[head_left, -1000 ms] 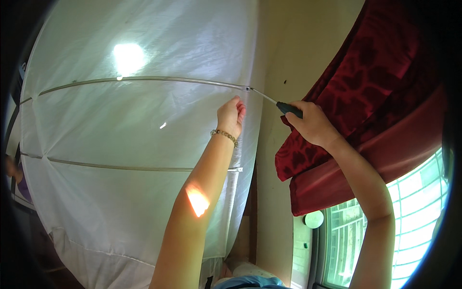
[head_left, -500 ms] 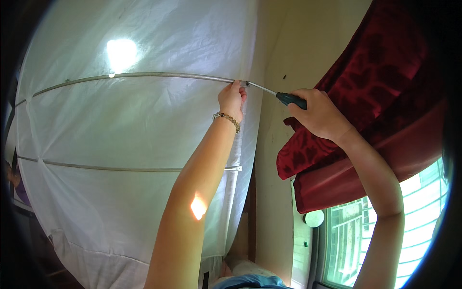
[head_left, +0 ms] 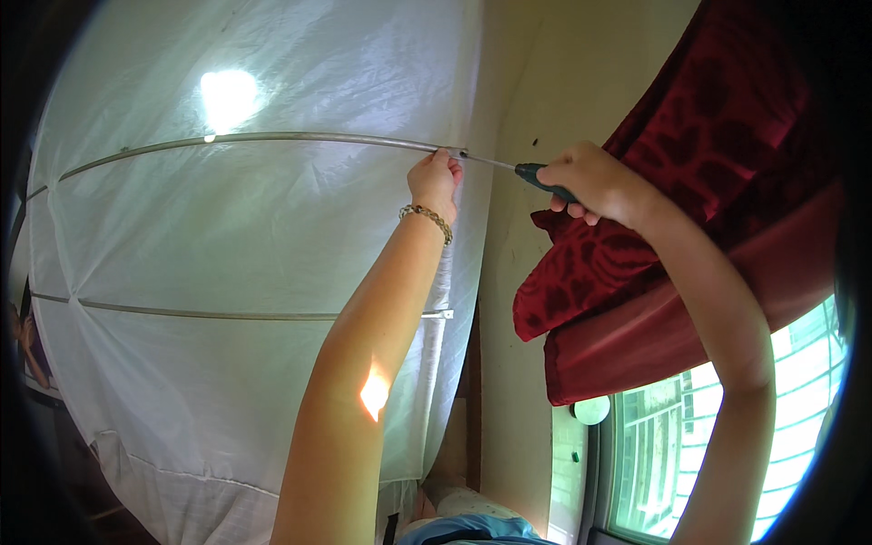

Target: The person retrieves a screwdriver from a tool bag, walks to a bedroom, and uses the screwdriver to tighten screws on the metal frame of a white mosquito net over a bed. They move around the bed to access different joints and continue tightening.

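Note:
My left hand, with a beaded bracelet on its wrist, pinches the right end of the upper metal rod. That rod runs across white translucent sheeting. In my right hand is a screwdriver with a dark handle, gripped in curled fingers. Its thin shaft points left, and the tip meets the small fitting at the rod's end. Whether a screw sits there is too small to tell.
Below, a second thin rod crosses the sheeting and ends in a small bracket. Red patterned curtains hang at the right, beside a bright window with bars. A pale wall stands behind. At the far left edge, part of another person's arm shows.
My right hand has turned about the handle, its fingers now curled underneath, and the screwdriver sits slightly further left. My left hand stays at the rod's end.

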Available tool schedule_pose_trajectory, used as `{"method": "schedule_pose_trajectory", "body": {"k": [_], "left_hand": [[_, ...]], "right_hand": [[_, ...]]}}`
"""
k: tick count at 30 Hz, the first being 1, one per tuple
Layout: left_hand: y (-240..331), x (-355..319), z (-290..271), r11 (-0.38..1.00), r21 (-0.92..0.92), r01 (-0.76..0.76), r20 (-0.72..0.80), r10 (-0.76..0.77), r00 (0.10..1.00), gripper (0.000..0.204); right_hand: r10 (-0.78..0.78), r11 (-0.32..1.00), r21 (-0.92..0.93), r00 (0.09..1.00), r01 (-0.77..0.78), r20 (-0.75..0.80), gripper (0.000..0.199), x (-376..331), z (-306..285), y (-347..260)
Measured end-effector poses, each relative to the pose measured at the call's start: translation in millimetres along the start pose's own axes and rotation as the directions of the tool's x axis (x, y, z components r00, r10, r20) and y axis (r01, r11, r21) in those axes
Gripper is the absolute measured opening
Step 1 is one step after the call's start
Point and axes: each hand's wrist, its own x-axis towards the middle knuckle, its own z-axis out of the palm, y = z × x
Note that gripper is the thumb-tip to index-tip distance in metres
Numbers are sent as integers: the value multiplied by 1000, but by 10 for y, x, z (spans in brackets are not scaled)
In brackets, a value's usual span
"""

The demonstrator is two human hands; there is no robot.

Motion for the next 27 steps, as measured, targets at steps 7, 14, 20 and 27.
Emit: {"method": "schedule_pose_trajectory", "body": {"k": [7,14,20,27], "left_hand": [[-13,12,11,1000,-2,-5,-4,5,1000,14],[12,46,-22,1000,25,-8,51,7,999,11],[-25,175,-40,997,56,-57,44,55,998,19],[30,445,-222,997,78,4,165,-17,986,14]], "right_hand": [[164,974,143,981,-177,100,22,29,-193,-299],[-458,352,-880,879,317,133,14,11,157,-510],[-573,-433,-856,647,282,503,16,-39,366,-296],[-339,376,-876,925,302,173,11,244,-54,-514]]}}
